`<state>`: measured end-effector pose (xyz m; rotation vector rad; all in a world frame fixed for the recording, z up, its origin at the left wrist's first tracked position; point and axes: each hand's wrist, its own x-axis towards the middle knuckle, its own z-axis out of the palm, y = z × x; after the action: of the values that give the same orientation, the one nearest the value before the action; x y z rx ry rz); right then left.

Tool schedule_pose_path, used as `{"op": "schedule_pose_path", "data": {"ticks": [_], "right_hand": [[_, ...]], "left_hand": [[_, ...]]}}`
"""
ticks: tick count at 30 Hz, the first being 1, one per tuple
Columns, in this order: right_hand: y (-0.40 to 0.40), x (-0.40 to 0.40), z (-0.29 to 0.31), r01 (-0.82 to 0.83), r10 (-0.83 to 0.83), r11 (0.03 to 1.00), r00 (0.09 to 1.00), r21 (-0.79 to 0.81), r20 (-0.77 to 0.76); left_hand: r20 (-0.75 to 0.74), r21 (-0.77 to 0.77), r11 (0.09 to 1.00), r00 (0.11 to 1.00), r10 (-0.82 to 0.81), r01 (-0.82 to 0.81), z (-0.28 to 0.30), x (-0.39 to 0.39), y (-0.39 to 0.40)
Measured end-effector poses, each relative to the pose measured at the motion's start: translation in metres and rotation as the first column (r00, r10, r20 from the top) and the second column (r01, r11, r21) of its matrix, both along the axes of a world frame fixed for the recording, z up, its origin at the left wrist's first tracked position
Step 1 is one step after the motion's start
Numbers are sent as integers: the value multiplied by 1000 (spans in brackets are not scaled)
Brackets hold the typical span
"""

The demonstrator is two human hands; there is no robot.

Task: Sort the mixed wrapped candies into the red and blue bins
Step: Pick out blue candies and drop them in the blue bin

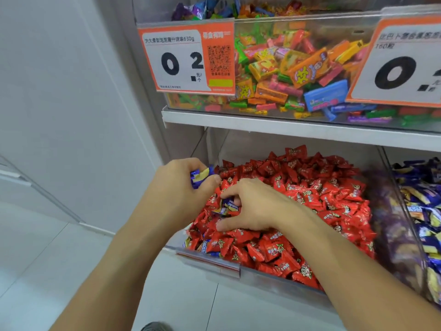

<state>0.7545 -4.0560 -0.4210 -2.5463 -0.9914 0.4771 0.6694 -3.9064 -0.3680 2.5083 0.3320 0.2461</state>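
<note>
Clear bin (214, 265) of red candies (310, 199) at frame centre; blue-candy bin (401, 211) far right. Left hand (176, 187) – fingers curled round blue candies (199, 177). Right hand (253, 206) – fingers pinching a blue candy (226, 206) atop the reds.

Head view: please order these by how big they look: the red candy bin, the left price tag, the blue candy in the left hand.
1. Red candy bin, clearly largest.
2. Left price tag.
3. Blue candy in the left hand, smallest, partly hidden by fingers.
</note>
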Motion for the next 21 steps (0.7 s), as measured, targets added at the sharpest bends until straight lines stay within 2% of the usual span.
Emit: {"op": "schedule_pose_path", "data": {"ticks": [3, 6, 12, 14, 15, 16, 18, 20, 21], "right_hand": [[4, 2, -9, 52, -53, 998, 997, 23, 57], [6, 1, -12, 66, -68, 997, 997, 40, 48], [-13, 8, -5, 150, -127, 942, 987, 299, -95], [-21, 8, -2, 202, -151, 895, 976, 398, -156], [-24, 7, 1, 256, -158, 848, 958, 465, -239], [-26, 4, 5, 336, -156, 786, 920, 520, -359], [-26, -4, 13, 532, -103, 638, 776, 557, -622], [-28, -14, 20, 672, -39, 526, 631, 521, -774], [-30, -19, 23, 705, -11, 501, 585, 501, -811]], "left_hand": [[3, 24, 1000, 1000, 9, -9, -4, -5, 4], [10, -2, 1000, 1000, 10, -10, -7, -5, 8], [5, -78, 997, 1000, 4, -4, -17, 0, 11], [4, -125, 992, 1000, 15, -14, -19, 1, 9], [12, -173, 985, 999, 31, -29, -22, 2, 8], [18, -252, 967, 999, 52, -46, -24, 4, 6], [-3, -477, 877, 998, 67, -60, -28, 8, -3], [-42, -681, 731, 999, 17, -41, -32, 11, -19], [-50, -762, 647, 998, -26, -22, -33, 12, -30]]}}
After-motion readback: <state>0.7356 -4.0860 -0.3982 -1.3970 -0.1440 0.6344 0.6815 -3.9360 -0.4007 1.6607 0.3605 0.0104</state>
